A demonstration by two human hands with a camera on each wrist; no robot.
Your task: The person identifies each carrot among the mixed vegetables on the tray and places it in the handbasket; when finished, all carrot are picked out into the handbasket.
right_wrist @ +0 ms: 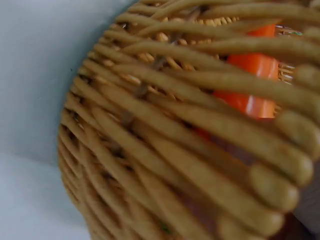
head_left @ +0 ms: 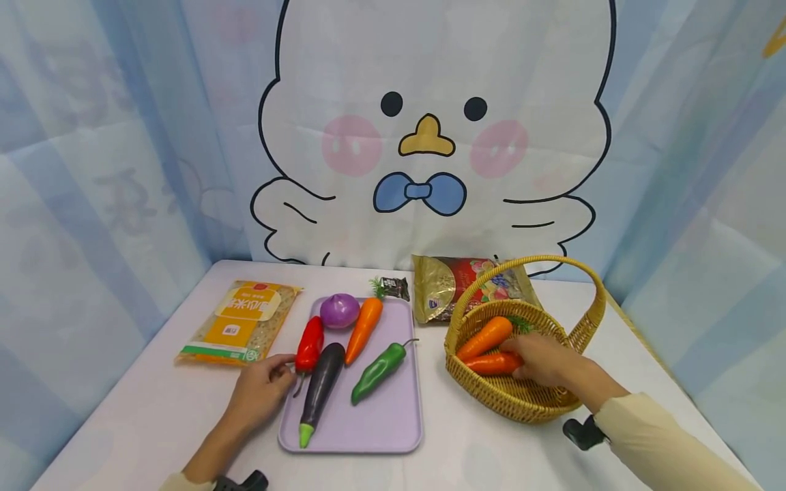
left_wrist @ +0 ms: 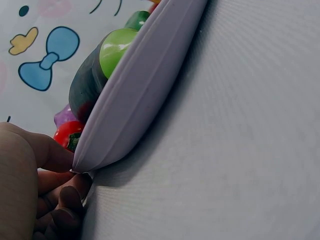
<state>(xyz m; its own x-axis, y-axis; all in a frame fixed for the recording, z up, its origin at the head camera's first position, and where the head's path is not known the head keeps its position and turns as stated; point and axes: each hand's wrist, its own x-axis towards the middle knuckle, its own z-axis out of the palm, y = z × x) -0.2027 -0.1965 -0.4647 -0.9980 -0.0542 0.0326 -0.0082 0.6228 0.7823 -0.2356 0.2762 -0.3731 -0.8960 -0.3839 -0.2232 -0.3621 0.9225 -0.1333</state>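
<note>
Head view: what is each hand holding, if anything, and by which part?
The left hand pinches the purple tray by its left rim. The right hand seems to grip the basket's lower orange vegetable by its right end.

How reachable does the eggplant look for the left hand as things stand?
Probably yes: the eggplant lies uncovered on the tray, close to the left hand. That hand seems to pinch the tray's rim, though, so it would likely have to let go first.

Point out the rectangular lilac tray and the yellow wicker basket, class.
Rectangular lilac tray (head_left: pixel 381 424), head view: bare floor, near end.
Yellow wicker basket (head_left: pixel 482 393), head view: outer front wall.
</note>
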